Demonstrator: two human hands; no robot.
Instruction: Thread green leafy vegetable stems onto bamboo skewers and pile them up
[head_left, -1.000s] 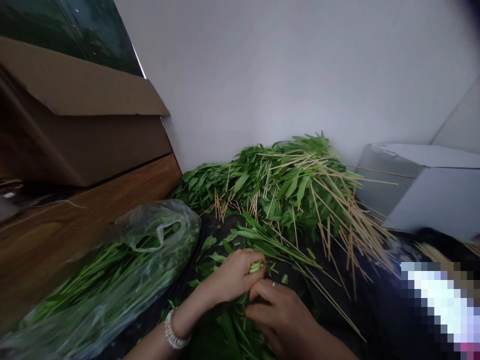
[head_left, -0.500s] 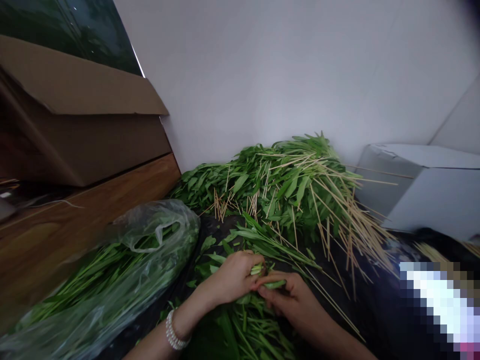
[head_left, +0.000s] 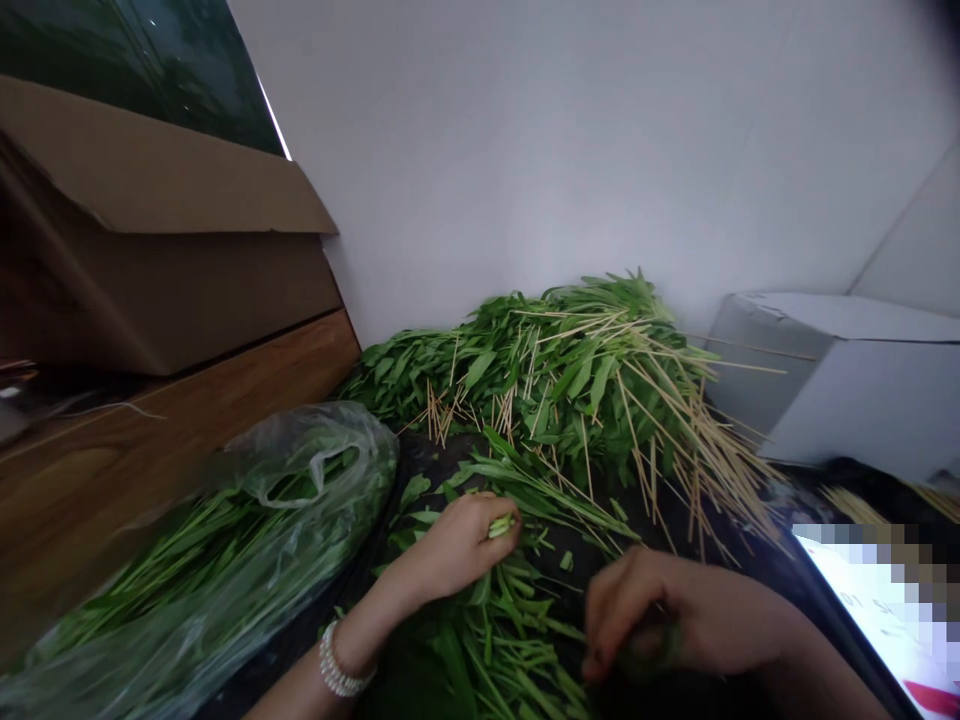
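My left hand (head_left: 465, 535), with a white beaded bracelet (head_left: 341, 665) on its wrist, is closed round a small bunch of leafy green stems (head_left: 501, 525). Their pale cut ends poke out beside the thumb. To its right, apart from it, my right hand (head_left: 652, 610) is curled and somewhat blurred. Something dim and greenish shows within its fingers, too dark to make out. Below both hands lies a heap of loose green stems and leaves (head_left: 510, 640). Beyond them, leafy greens threaded on thin wooden sticks lie on the dark surface (head_left: 555, 465).
A large pile of skewered greens (head_left: 487, 360) leans against the white wall (head_left: 525, 150), its sticks (head_left: 720, 460) jutting right. On the left are a clear plastic bag of greens (head_left: 300, 540) and a cardboard box (head_left: 172, 280). A white box (head_left: 885, 390) and lit screen (head_left: 862, 590) are right.
My right hand has pulled away from my left hand, moving right and toward me. The left hand keeps its hold on the stems and has shifted slightly left.
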